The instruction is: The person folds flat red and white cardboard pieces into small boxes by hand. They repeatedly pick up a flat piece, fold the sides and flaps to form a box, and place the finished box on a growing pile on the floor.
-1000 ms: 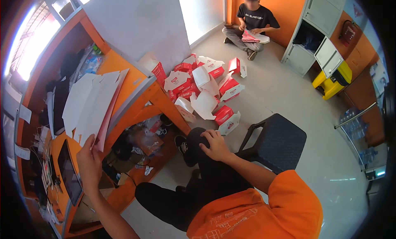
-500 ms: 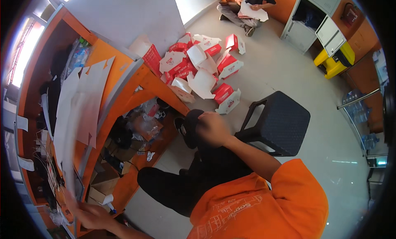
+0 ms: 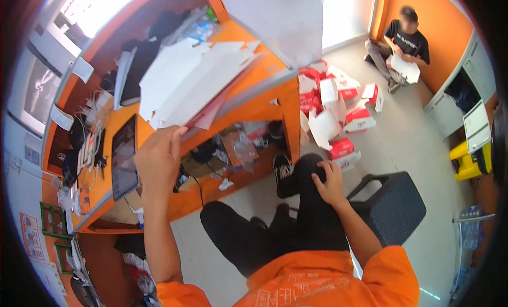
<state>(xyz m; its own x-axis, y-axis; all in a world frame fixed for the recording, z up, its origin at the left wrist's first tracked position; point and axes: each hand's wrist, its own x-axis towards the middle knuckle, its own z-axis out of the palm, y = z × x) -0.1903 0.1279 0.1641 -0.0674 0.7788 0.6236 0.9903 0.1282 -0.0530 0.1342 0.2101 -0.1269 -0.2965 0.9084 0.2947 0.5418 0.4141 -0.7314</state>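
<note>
My left hand (image 3: 161, 151) is raised over the desk's front edge, its fingers pinched at the near edge of a flat white cardboard box blank (image 3: 182, 87). The blank lies tilted with other blanks, and a pinkish-red printed side (image 3: 225, 98) shows beneath. How many sheets my fingers grip is hidden. My right hand (image 3: 330, 182) rests on my right knee with its fingers spread, holding nothing. Folded red and white cardboard boxes (image 3: 330, 98) are heaped on the floor past the desk's end.
The orange desk (image 3: 254, 108) holds a dark flat screen (image 3: 125, 159), cables and papers; clutter fills its lower shelf. A dark plastic stool (image 3: 394, 206) stands at my right. Another person (image 3: 407, 45) sits on the floor by the far wall, holding white cardboard. Lockers (image 3: 450, 108) and a yellow bucket (image 3: 468, 161) stand right.
My left hand has moved forward and right, and the blank it held on edge now lies flatter over the desk. My right hand has settled on my knee. The view has swung left.
</note>
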